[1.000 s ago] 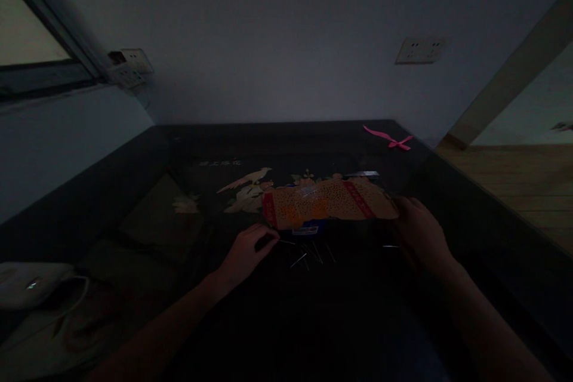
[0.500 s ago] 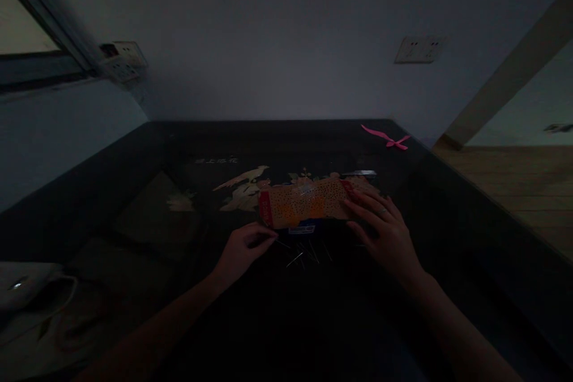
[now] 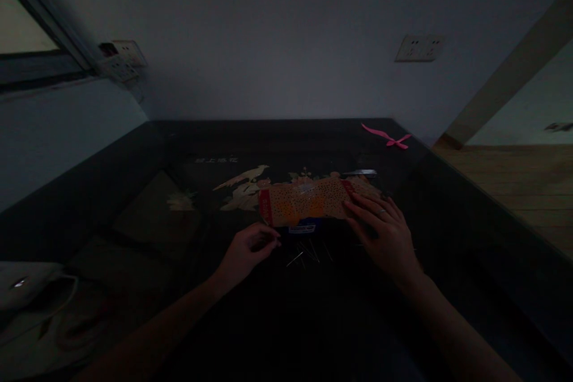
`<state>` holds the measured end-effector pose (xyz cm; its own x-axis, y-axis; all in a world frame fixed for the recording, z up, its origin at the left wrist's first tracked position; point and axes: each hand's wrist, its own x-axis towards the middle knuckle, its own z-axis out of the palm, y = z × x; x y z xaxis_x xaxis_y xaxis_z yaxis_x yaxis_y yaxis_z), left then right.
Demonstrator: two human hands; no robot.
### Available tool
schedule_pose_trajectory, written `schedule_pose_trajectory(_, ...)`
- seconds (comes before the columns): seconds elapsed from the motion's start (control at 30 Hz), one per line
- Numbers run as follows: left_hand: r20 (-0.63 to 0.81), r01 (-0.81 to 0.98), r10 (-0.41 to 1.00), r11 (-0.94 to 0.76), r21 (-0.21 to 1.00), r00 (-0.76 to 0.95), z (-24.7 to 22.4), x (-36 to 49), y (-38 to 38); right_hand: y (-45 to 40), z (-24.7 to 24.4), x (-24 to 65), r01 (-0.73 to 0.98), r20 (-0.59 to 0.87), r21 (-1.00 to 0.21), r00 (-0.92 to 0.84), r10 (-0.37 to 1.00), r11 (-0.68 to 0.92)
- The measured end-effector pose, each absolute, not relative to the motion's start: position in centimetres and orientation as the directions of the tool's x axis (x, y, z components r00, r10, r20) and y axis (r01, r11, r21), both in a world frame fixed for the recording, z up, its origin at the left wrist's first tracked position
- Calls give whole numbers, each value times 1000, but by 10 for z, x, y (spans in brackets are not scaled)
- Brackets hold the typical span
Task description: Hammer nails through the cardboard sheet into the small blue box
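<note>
A tan and orange dotted packet (image 3: 304, 200) with red bands near its ends lies across the table in front of me. Part of something blue with a pale label (image 3: 302, 228) shows under its near edge. My right hand (image 3: 380, 227), wearing a ring, grips the packet's right end, fingers on top and thumb at the near edge. By the lower left corner, my left hand (image 3: 253, 248) has thumb and forefinger pinched together; anything between them is too small and dark to make out. Several thin shiny needle-like pieces (image 3: 307, 253) lie scattered between my hands.
A shiny metal tool (image 3: 360, 173) lies just beyond the packet. A pink ribbon (image 3: 389, 140) rests near the dark table's (image 3: 268, 137) far right corner. At the left edge stands a pale object (image 3: 27, 283) with a cord or strap. The wall behind carries sockets (image 3: 419, 48).
My left fingertips have shifted slightly right and closed more tightly; a thin line seen beside them earlier no longer shows. My right hand stays almost in place on the packet.
</note>
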<state>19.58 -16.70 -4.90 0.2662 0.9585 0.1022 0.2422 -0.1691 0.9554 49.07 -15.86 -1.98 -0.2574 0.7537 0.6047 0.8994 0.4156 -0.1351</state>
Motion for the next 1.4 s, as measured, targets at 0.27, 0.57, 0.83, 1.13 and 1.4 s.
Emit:
schedule_pose_trajectory(0.27, 138, 258, 942, -221, 940, 305, -41, 199, -171, -161, -2, 511, 911, 656, -265, -69, 752, 315)
schedule_pose_trajectory(0.57, 156, 242, 899, -271, 932, 409, -39, 198, -173, -138, -28, 568, 974, 225, -159, 196, 955, -162)
schedule_pose_trajectory(0.83, 210, 231, 825, -376, 897, 524, -15, 196, -185, -132, -47, 566, 978, 68, -172, 128, 989, -115)
schedule_pose_trajectory(1.13, 468, 179, 882, -469, 865, 53, 32, 217, -129, -128, -48, 563, 983, -5, -126, 137, 991, -136)
schedule_pose_trajectory(1.4, 474, 231, 880, -457, 859, -20, 1, 234, -91, -129, -45, 562, 967, 6, -85, 240, 971, -239)
